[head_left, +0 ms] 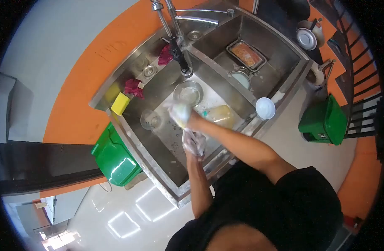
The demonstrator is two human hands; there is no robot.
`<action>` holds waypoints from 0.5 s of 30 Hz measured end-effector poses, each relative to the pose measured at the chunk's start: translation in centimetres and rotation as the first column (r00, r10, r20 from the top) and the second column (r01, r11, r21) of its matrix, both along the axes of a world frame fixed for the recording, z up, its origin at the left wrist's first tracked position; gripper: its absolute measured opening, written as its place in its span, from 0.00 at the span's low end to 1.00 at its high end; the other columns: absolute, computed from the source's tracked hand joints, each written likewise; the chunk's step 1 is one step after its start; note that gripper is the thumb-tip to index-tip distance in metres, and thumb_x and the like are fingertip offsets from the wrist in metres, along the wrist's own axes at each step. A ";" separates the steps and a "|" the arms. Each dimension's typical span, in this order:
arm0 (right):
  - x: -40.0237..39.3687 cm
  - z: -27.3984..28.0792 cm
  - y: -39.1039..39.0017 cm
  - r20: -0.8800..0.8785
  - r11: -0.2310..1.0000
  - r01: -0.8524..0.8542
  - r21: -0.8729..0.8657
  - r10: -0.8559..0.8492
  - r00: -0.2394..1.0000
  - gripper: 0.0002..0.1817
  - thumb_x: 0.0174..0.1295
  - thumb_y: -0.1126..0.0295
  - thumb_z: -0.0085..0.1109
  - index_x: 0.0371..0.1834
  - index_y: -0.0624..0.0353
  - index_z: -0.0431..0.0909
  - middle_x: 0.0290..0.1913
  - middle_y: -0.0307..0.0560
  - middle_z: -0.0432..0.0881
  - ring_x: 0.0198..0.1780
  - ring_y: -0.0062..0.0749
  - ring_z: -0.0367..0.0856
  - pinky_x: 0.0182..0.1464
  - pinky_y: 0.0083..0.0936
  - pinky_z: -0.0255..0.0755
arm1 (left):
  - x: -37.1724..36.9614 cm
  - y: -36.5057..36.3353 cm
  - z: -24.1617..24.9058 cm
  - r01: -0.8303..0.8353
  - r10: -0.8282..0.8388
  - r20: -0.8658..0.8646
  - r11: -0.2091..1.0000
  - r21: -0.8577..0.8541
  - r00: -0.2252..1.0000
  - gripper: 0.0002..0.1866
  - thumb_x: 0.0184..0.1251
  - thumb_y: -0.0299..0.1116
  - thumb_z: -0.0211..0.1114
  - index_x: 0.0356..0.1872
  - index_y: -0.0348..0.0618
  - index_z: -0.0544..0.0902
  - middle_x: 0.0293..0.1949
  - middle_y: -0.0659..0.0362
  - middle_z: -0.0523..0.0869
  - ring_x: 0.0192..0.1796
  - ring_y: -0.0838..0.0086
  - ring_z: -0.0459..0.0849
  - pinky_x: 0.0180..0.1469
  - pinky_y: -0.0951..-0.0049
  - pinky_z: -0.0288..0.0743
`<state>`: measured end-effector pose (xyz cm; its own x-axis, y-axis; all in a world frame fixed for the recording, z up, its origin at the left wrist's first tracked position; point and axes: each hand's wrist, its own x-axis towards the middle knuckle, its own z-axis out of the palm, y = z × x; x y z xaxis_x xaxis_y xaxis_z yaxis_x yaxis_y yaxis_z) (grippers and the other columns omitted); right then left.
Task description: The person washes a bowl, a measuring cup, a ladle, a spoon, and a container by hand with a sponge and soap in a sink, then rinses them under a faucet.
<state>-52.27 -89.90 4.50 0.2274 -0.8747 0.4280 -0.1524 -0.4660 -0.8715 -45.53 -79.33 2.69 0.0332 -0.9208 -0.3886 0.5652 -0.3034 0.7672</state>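
Note:
My left hand (pixel 194 143) is over the left sink basin, coated in white foam. Its fingers look curled, but suds hide what they hold, if anything. Right above it is my right hand (pixel 194 121), smeared by motion. A pale, foamy, blurred thing (pixel 180 112) is at its fingers; its kind does not show. Beneath the hands, a round metal bowl (pixel 188 93) lies in the basin below the black faucet hose (pixel 178 54). A clear cup or glass (pixel 150 119) lies to the left. On the right is a yellowish container (pixel 222 116).
The right basin holds a rectangular tray (pixel 246 55) and a round pan (pixel 241 78). A white bowl (pixel 265 108) rests on the sink's edge. A yellow sponge (pixel 120 103) and dark red cloths (pixel 134 87) lie along the ledge. Green bins (pixel 116 157) stand on both sides.

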 end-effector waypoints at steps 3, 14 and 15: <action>0.5 0.5 2.3 -0.155 0.910 0.089 -0.405 -0.165 0.974 0.17 0.56 0.63 0.63 0.47 0.52 0.75 0.39 0.48 0.81 0.42 0.41 0.81 0.42 0.32 0.74 | -0.9 -0.6 -0.7 -0.175 0.157 0.245 0.983 0.054 0.957 0.21 0.73 0.53 0.42 0.46 0.45 0.72 0.29 0.64 0.76 0.28 0.74 0.76 0.34 0.73 0.72; -2.4 -4.0 3.3 -0.259 0.929 0.175 -0.326 -0.266 0.929 0.18 0.51 0.61 0.66 0.43 0.56 0.79 0.43 0.51 0.83 0.45 0.43 0.81 0.49 0.36 0.73 | -1.0 1.6 -1.8 0.342 0.127 0.836 0.872 -0.351 0.534 0.17 0.61 0.27 0.57 0.50 0.31 0.71 0.47 0.43 0.76 0.50 0.62 0.75 0.53 0.66 0.68; -3.3 -4.1 3.4 -0.264 0.932 0.175 -0.318 -0.264 0.928 0.18 0.51 0.61 0.66 0.43 0.56 0.79 0.43 0.51 0.83 0.45 0.43 0.81 0.49 0.36 0.73 | -1.2 1.8 -0.7 0.431 -0.031 0.785 0.849 -0.307 0.619 0.12 0.60 0.23 0.55 0.45 0.32 0.73 0.41 0.43 0.77 0.45 0.61 0.76 0.51 0.66 0.67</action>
